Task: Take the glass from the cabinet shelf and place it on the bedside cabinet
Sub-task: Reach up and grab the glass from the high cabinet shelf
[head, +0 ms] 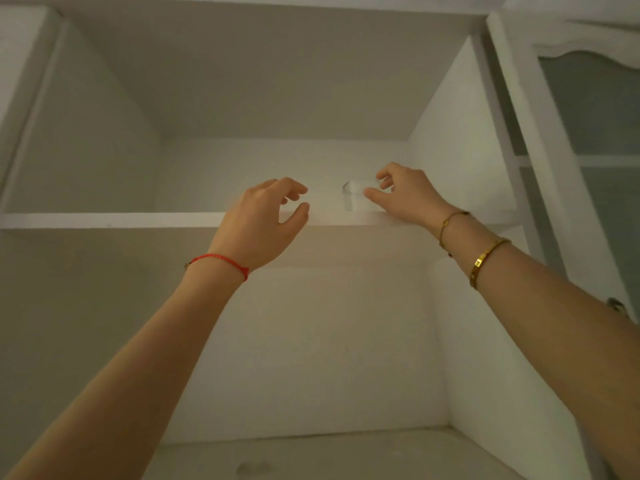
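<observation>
I am looking up into a white cabinet, and the glass [358,197] is my landmark: it stands upright on the cabinet shelf [104,220], close to the front edge and toward the right wall of the compartment, its lower part cut off from my view by the shelf edge. My right hand [403,195] is at the glass from the right, with the thumb [372,195] lying against the near side of the clear wall and the curled fingers [384,174] reaching over the rim from behind; the grip looks loose, and I cannot tell whether it has fully closed on the glass. My left hand [263,223] hovers to the left of the glass, apart from it, with fingers and thumb spread and nothing between them, in front of the shelf edge. A red string bracelet [221,261] sits on the left wrist, below and to the left of the glass. On the right wrist, below and to the right of the glass, I see a thin gold chain [450,220] and farther down the forearm a gold bangle [486,259]. Farther right of the glass stands an open cabinet door [561,140] with a glazed panel. Below the glass the lower compartment [311,341] shows only white walls and a floor with a faint smudge.
</observation>
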### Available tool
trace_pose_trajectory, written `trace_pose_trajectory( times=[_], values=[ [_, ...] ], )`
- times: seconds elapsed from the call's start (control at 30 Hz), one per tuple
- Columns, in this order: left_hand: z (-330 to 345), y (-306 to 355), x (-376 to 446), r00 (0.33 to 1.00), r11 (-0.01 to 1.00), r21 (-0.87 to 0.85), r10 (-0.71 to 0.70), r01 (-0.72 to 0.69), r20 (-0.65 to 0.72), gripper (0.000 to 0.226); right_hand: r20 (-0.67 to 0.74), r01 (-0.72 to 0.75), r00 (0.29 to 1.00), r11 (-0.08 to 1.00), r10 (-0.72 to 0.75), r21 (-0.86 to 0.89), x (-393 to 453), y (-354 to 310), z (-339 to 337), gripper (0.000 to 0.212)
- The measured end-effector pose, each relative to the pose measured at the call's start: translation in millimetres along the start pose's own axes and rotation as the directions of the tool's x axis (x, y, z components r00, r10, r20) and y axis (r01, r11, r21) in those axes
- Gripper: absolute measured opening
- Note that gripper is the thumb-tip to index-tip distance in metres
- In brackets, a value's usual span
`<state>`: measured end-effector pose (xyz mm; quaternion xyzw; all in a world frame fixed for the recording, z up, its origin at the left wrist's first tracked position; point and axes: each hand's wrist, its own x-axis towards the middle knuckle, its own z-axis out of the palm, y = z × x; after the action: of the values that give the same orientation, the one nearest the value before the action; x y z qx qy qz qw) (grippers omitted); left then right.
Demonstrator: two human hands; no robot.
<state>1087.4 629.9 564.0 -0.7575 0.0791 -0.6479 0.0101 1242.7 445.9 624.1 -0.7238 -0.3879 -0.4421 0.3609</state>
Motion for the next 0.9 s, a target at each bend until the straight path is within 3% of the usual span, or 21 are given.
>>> trace_pose_trajectory(
  times=[0.1, 0.2, 0.47, 0.63, 0.8, 0.9],
  values=[
    [6, -1, 4, 1.0, 1.0, 0.007, 0.011, -0.011, -0.006, 0.029, 0.012, -0.058, 0.998, 0.998, 0.058, -0.037, 11, 4, 6, 0.055],
    [11, -3, 6, 1.0, 1.0, 0.012, 0.01, -0.01, -0.002, 0.029, 0.055, -0.111, 0.992, 0.991, 0.115, -0.079, 20, 5, 12, 0.041],
    [15, -8, 5, 1.0, 1.0, 0.01, 0.008, -0.008, -0.01, 0.029, 0.15, -0.197, 0.966, 0.975, 0.211, -0.103, 37, -3, 19, 0.055],
    [10, -11, 3, 1.0, 1.0, -0.011, 0.003, -0.003, -0.028, 0.028, 0.085, -0.221, 0.971, 0.975, 0.222, -0.03, 42, 0, 27, 0.052],
    [0, -11, -3, 1.0, 1.0, -0.009, -0.02, 0.02, -0.014, 0.028, -0.033, -0.182, 0.981, 0.965, 0.192, 0.189, 34, 1, 24, 0.047],
    [-9, -9, -7, 0.999, 1.0, -0.016, -0.025, 0.025, -0.028, 0.027, -0.143, -0.104, 0.978, 0.954, 0.149, 0.281, 27, -8, 17, 0.065]
  ],
)
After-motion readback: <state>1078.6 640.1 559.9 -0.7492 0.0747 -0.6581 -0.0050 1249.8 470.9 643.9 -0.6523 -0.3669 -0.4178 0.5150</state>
